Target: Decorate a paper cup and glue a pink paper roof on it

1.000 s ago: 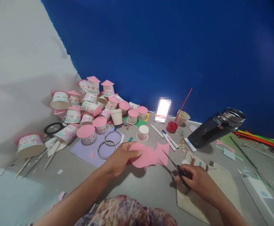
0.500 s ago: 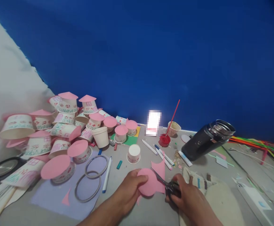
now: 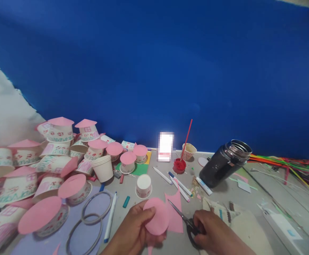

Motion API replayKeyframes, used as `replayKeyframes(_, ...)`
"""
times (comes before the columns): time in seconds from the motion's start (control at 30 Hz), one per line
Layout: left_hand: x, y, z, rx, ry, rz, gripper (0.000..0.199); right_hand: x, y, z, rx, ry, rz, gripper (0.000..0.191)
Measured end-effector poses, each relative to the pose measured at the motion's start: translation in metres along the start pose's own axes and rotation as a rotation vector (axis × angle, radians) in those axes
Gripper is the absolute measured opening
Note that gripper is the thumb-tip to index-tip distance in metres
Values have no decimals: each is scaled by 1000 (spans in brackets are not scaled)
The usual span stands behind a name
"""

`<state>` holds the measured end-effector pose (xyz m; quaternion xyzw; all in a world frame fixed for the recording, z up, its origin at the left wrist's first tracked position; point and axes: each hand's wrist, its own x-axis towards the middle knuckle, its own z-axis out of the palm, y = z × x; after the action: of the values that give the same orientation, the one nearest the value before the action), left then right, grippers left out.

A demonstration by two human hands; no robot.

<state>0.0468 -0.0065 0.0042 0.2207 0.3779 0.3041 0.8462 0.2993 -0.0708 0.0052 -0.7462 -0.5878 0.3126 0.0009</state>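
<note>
Between the thumb and fingers of my left hand (image 3: pixel 134 225) is a round pink paper disc (image 3: pixel 157 216). Just right of the disc lies a pink paper scrap (image 3: pixel 174 216) with a curved cut edge. My right hand (image 3: pixel 212 228) has its fingers through the handles of dark-handled scissors (image 3: pixel 184 219). Their blades look closed and point up and left, over the scrap and apart from the disc. Past my left hand stands a small white paper cup (image 3: pixel 144 186), upside down. Many decorated paper cups (image 3: pixel 61 131) with pink paper roofs are piled at the left.
A black metal flask (image 3: pixel 223 163) leans at the right, near several markers (image 3: pixel 181 186). A red pot (image 3: pixel 179 166) with a stick stands before the blue wall. Grey rings (image 3: pixel 97 209) lie on lilac paper (image 3: pixel 45 239). Cream cloth (image 3: pixel 236 219) lies under my right arm.
The pink disc has come apart from the surrounding paper, and my left hand holds it. The scissors have closed and drawn back right. The whole view has shifted right.
</note>
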Motion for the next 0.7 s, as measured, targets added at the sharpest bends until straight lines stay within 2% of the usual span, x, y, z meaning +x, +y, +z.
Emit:
replayKeyframes(0.1, -5, 3, -3, 0, 27, 61, 34, -7, 10, -1, 62, 24, -76, 14)
replayKeyframes(0.17, -7, 4, -4, 22, 30, 94, 33, -10, 15, -2, 113, 123, -115, 10)
replayKeyframes(0.27, -5, 3, -3, 13, 43, 118, 37, -12, 10, -3, 254, 218, -132, 26)
replayKeyframes(0.37, -3, 2, 1, -14, 72, 135, 42, -11, -13, -2, 511, 126, -201, 29)
replayKeyframes(0.47, -3, 1, 5, -11, 87, 183, 38, -5, -43, 2, 713, 10, -330, 46)
replayKeyframes(0.57, -5, 3, 4, -26, 57, 137, 33, 7, -64, 5, 735, -21, -331, 27)
replayKeyframes(0.7, -9, 11, -1, -56, 10, 27, 37, 19, -68, 5, 739, -39, -288, 31)
